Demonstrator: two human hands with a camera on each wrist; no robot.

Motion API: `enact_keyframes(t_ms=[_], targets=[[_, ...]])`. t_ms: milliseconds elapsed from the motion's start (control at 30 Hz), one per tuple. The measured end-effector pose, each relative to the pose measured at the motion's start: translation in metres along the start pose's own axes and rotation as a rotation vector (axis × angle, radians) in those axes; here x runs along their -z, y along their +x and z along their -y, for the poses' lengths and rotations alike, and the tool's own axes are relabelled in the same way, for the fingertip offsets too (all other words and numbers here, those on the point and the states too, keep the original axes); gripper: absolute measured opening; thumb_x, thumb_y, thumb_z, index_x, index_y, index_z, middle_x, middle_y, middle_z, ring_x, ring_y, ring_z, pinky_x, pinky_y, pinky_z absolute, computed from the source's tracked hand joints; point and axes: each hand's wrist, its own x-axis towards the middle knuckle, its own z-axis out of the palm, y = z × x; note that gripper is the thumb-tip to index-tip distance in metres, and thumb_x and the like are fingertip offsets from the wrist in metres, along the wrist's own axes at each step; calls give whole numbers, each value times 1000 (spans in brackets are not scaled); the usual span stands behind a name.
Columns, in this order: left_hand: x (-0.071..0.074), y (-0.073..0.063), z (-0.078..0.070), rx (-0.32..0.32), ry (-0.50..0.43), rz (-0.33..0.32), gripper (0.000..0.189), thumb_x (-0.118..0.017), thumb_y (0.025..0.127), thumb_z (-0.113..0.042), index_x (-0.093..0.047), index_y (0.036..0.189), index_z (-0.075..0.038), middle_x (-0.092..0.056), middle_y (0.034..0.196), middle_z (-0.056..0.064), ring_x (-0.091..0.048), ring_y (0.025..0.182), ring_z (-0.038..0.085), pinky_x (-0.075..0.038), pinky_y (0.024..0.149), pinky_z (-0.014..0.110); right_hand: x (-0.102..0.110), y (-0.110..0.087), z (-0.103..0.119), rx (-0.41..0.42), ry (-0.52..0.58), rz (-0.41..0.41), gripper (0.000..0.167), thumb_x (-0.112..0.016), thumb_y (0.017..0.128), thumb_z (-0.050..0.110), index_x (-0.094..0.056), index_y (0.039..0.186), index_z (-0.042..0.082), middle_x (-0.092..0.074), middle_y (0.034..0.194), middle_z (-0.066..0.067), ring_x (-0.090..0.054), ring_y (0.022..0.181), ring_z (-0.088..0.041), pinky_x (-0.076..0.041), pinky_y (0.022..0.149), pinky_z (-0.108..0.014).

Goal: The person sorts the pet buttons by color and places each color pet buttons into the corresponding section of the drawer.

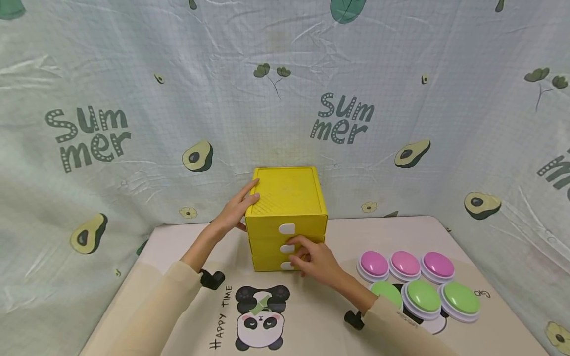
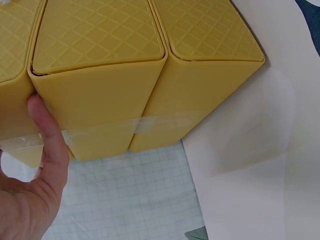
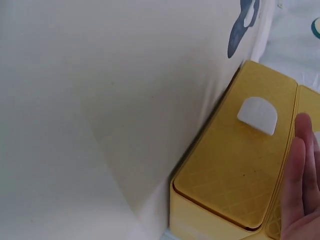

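A yellow three-drawer box (image 1: 285, 190) stands near the back of the table, its drawers stacked and pushed in. Each drawer front carries a white tab handle, such as the top handle (image 1: 287, 229). My left hand (image 1: 233, 210) lies against the box's left side, fingertips on the top edge; in the left wrist view a finger (image 2: 52, 142) reaches along the yellow side wall (image 2: 100, 95). At the front, my right hand (image 1: 317, 261) has its fingertips right at the middle handle (image 1: 285, 248), thumb lower, beside the bottom handle (image 1: 286, 266). Its fingers (image 3: 294, 180) look fairly straight in the right wrist view.
To the right sit several round push buttons in two rows, pink buttons (image 1: 404, 263) behind green buttons (image 1: 423, 296). A panda print (image 1: 260, 324) marks the table cover in front of the box. A patterned cloth (image 1: 249, 118) hangs behind.
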Motion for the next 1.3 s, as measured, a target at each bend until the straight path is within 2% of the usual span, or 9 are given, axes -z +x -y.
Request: enact_keyframes(t_ms=[133, 300, 367, 500, 600, 867, 1033, 1300], targets=[[0, 1, 0, 11, 5, -5, 65, -41, 106, -60, -19, 165, -43, -26, 171, 13, -67, 111, 39, -64, 68, 45, -2, 2, 3, 18, -63, -60, 21, -71, 96, 11, -67, 117, 13, -77, 82, -8, -69, 56, -26, -55, 53, -21], [0, 1, -1, 18, -2, -4, 64, -38, 107, -59, -19, 165, -42, -30, 169, 15, -65, 116, 42, -64, 68, 48, -7, 3, 0, 25, -118, -141, 14, -73, 95, 11, -71, 109, 14, -77, 81, -4, -63, 51, -6, -53, 52, -20], [-1, 1, -1, 17, -4, 0, 63, -37, 107, -59, -19, 165, -42, -30, 169, 15, -65, 118, 43, -64, 68, 48, -9, 4, -2, 34, -131, -168, 11, -73, 95, 11, -72, 106, 13, -77, 80, -4, -61, 51, -2, -53, 51, -20], [-1, 1, -1, 14, -3, 5, 62, -36, 108, -58, -18, 165, -40, -29, 169, 15, -64, 119, 44, -64, 69, 49, -11, 6, -2, 52, -114, -195, 6, -71, 96, 10, -72, 102, 10, -77, 79, -6, -66, 51, -13, -53, 50, -20], [-2, 1, -1, 18, -4, 2, 62, -35, 108, -58, -19, 165, -41, -29, 169, 15, -64, 118, 43, -64, 68, 49, -12, 6, 0, 57, -86, -196, 5, -70, 96, 9, -71, 101, 8, -77, 78, -8, -68, 52, -19, -52, 50, -20], [-1, 1, -1, 12, -3, 10, 62, -35, 108, -57, -18, 165, -40, -25, 171, 13, -64, 114, 42, -64, 67, 48, -13, -4, 10, 58, -116, -182, 5, -71, 96, 8, -71, 101, 9, -76, 76, -1, -58, 54, 4, -49, 50, -19], [0, 2, 1, 7, -8, 5, 61, -36, 108, -58, -19, 165, -42, -25, 171, 13, -63, 119, 43, -64, 66, 48, -14, -14, 20, 43, -123, -174, 6, -73, 95, 10, -72, 101, 10, -76, 76, 0, -58, 56, 5, -52, 53, -18], [1, 2, 1, 8, -6, 8, 62, -36, 107, -58, -19, 165, -42, -24, 171, 13, -62, 118, 43, -64, 67, 48, -15, -34, 35, 7, -118, -148, 6, -74, 94, 10, -73, 100, 13, -73, 75, 3, -55, 53, 6, -53, 52, -19]])
